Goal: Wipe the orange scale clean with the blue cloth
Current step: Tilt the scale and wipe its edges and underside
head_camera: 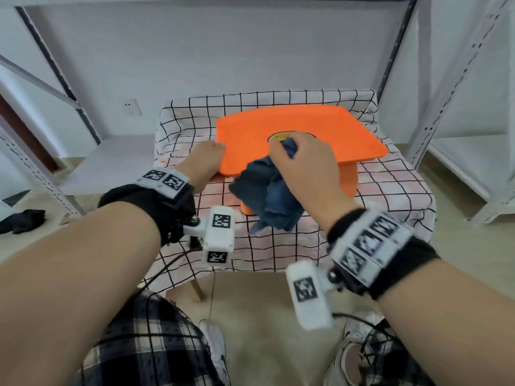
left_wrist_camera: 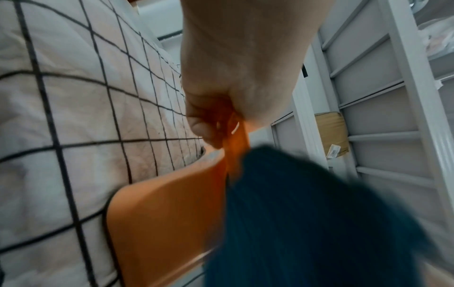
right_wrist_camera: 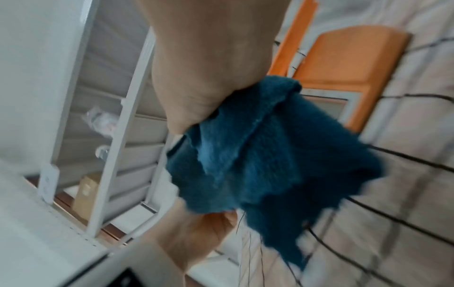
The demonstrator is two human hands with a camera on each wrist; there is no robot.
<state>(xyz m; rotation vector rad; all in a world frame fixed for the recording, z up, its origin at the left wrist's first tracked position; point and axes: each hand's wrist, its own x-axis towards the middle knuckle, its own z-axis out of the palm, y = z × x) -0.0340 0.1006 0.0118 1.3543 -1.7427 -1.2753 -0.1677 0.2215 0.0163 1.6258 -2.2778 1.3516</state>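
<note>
From the head view, the left hand point(head_camera: 207, 160) is gripping the near left edge of the orange scale point(head_camera: 301, 135), which is sitting on the checked tablecloth point(head_camera: 390, 190), while the right hand point(head_camera: 303, 168) is clutching the bunched blue cloth point(head_camera: 267, 196) over the platform's middle. In the left wrist view, fingers point(left_wrist_camera: 201, 126) are pinching the orange rim, cloth hanging just beside. In the right wrist view, the cloth is dangling from the closed fist, white metal shelving point(right_wrist_camera: 117, 136) standing behind.

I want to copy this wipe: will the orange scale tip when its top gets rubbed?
Probably top-heavy: the orange plastic scale has a wide platform overhanging a narrower base. The left hand grips its edge, suggesting steadying helps. It looks rigid.
</note>
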